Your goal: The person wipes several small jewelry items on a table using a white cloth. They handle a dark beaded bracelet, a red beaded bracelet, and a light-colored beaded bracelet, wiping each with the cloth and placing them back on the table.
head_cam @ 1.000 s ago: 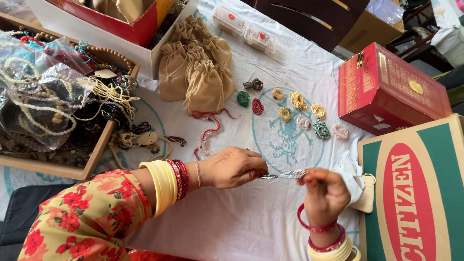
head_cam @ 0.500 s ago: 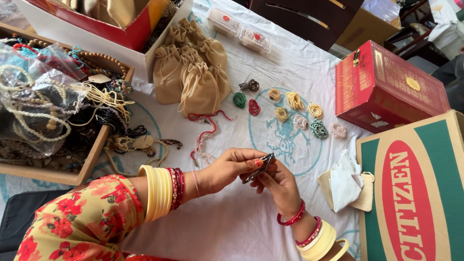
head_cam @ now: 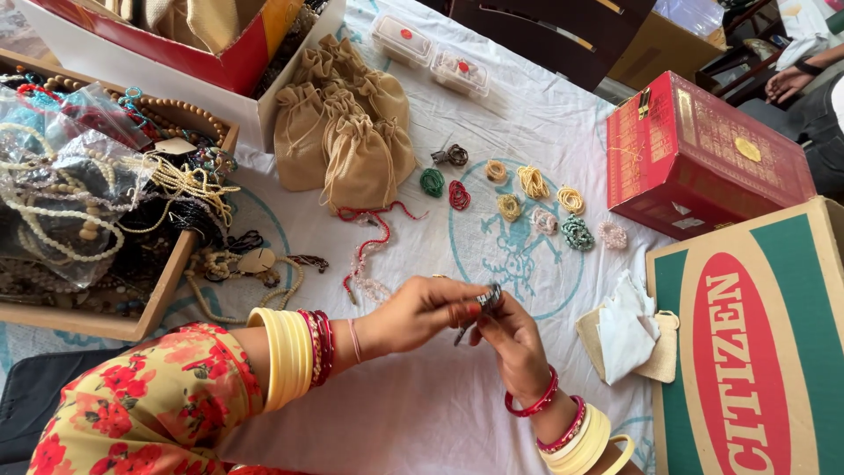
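Head view: white printed cloth (head_cam: 527,167), wooden bead tray (head_cam: 167,290), dark furniture (head_cam: 563,35) behind.

Wore a yellow sleeve (head_cam: 132,405) printed with red flowers, broad cream and thin red bangles (head_cam: 294,356) on both wrists, perhaps dark polish on fingernails.

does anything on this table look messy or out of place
Mostly orderly: small bead coils sit in neat rows. Two things stand out. Necklaces spill over the wooden tray's edge onto the cloth, and a red and pink strand lies loose and kinked below the tan pouches. Both hands, left and right, pinch a small silvery bead strand.
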